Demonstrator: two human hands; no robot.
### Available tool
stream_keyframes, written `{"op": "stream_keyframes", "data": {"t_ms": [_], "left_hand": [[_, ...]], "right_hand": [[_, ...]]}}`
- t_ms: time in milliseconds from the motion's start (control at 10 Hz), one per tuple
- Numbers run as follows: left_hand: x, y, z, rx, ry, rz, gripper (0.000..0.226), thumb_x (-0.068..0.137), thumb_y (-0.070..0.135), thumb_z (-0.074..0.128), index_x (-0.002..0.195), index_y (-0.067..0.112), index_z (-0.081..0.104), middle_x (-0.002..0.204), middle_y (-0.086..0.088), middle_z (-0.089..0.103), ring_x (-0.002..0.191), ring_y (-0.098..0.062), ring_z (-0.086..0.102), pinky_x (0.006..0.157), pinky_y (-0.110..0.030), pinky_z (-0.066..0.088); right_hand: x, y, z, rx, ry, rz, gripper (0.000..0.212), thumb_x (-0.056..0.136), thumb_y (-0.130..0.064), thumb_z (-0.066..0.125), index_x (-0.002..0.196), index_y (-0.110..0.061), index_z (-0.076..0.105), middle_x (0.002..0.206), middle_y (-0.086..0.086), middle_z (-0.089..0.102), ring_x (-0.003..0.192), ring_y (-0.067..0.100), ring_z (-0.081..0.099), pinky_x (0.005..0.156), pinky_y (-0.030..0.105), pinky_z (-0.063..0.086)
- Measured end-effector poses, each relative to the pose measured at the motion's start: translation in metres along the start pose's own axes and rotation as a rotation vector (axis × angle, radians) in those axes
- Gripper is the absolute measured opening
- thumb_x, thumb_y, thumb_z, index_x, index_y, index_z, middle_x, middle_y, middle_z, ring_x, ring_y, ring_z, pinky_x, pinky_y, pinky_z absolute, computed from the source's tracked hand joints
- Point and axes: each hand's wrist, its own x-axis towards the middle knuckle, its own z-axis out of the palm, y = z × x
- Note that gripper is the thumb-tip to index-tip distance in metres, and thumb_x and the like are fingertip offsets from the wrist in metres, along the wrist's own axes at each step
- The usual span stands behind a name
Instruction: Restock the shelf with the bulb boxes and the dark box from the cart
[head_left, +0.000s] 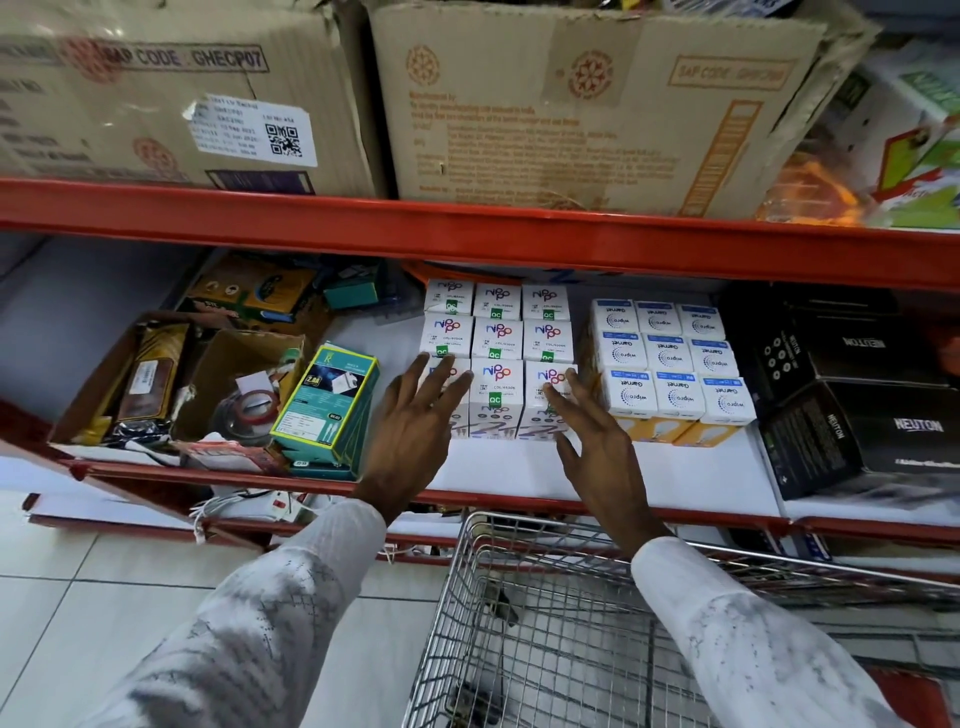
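Note:
White Nippo bulb boxes (496, 358) stand in a tight block on the white shelf board (498, 470) under the red shelf beam. My left hand (415, 421) is open, fingertips touching the front left box. My right hand (589, 436) is open too, fingers against the front right box. White Wipro bulb boxes (670, 358) stand in a second block to the right. Black Neuton boxes (852, 415) are stacked at the far right of the shelf. The wire cart (545, 623) stands below my arms; I see no boxes in the part that shows.
A green charger box (330, 408) leans at the left of the bulb boxes. An open carton (171, 384) of mixed goods fills the shelf's left end. Two big cardboard cartons (571, 104) sit on the shelf above. White floor tiles (78, 597) lie at lower left.

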Motion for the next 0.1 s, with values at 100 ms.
{"op": "stream_keyframes", "data": {"t_ms": [100], "left_hand": [[-0.0052,0.0069,-0.0163,0.041,0.067,0.021,0.069,0.08,0.017,0.074,0.141,0.022,0.044,0.155,-0.01,0.041,0.145,-0.037,0.029,0.112,-0.059,0.03]], "right_hand": [[-0.0008,-0.0132,-0.0132,-0.198,0.064,-0.1,0.062,0.087,-0.015,0.064,0.145,-0.028,0.046,0.159,-0.001,0.035,0.143,0.025,0.04,0.095,0.041,0.057]]}}
